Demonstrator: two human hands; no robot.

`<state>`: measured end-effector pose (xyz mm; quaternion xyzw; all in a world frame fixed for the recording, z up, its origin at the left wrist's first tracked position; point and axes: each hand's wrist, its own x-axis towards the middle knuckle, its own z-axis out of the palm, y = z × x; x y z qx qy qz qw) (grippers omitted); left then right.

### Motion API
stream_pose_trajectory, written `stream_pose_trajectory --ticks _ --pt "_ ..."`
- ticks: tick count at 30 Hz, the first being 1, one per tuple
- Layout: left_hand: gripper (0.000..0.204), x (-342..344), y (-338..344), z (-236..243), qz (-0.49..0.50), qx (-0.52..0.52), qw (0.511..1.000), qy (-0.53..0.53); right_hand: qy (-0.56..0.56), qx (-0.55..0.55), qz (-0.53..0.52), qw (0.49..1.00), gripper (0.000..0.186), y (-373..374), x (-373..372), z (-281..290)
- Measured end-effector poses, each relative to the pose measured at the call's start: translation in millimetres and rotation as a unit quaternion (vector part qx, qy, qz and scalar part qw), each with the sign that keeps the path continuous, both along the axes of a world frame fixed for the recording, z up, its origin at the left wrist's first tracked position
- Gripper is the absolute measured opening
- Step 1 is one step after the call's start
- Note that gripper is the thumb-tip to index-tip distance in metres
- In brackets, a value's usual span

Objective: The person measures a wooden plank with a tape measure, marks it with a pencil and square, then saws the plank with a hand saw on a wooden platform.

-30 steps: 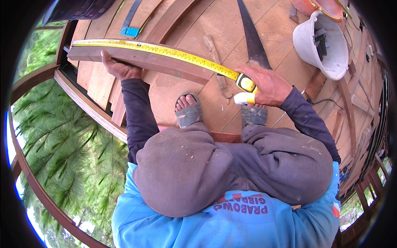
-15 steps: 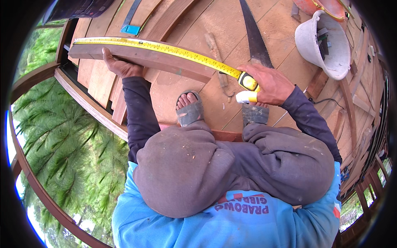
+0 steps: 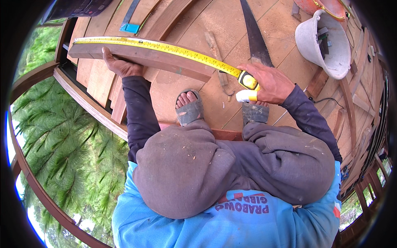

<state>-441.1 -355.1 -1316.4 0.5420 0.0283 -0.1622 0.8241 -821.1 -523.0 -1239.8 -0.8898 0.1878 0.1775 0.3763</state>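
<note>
My left hand [image 3: 123, 68] is closed around a narrow wooden board [image 3: 173, 65] from its near side, toward the board's left end. Along the board's upper edge runs the yellow blade of a tape measure [image 3: 178, 50], reaching past the right end of the wood. My right hand [image 3: 273, 84] grips the tape's yellow-and-black case [image 3: 248, 80]. At the thumb side of that hand is a white piece with a yellow band [image 3: 245, 96]; whether it is a wrapping or a held object, I cannot tell.
A hand saw [image 3: 253, 37] lies beyond my right hand. Right of it, a whitish bucket [image 3: 306, 45] holds small dark pieces. A square with a blue handle [image 3: 131, 28] rests at upper left. A wood scrap [image 3: 214, 49] lies on the plank floor [image 3: 225, 118]; a railing [image 3: 37, 80] borders the left.
</note>
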Motion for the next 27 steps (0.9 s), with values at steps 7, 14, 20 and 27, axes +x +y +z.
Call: stream_pose_trajectory --ticks 7,14,20,27 --pt "0.071 -2.7 -0.9 0.0 0.0 0.001 1.0 0.013 0.013 0.005 -0.003 1.0 0.087 -0.2 0.5 1.2" --pt "0.072 5.9 5.7 -11.6 -0.009 -0.021 1.0 0.02 0.003 0.006 -0.004 1.0 0.086 -0.5 -0.5 0.5" --pt "0.066 -0.9 3.6 -9.1 -0.009 -0.019 0.999 0.036 -0.001 0.007 -0.003 1.0 0.086 -0.1 -3.0 -1.9" --pt "0.064 2.3 6.9 -15.1 0.006 0.01 1.0 0.025 0.051 0.028 -0.01 0.998 0.088 0.5 2.1 3.1"
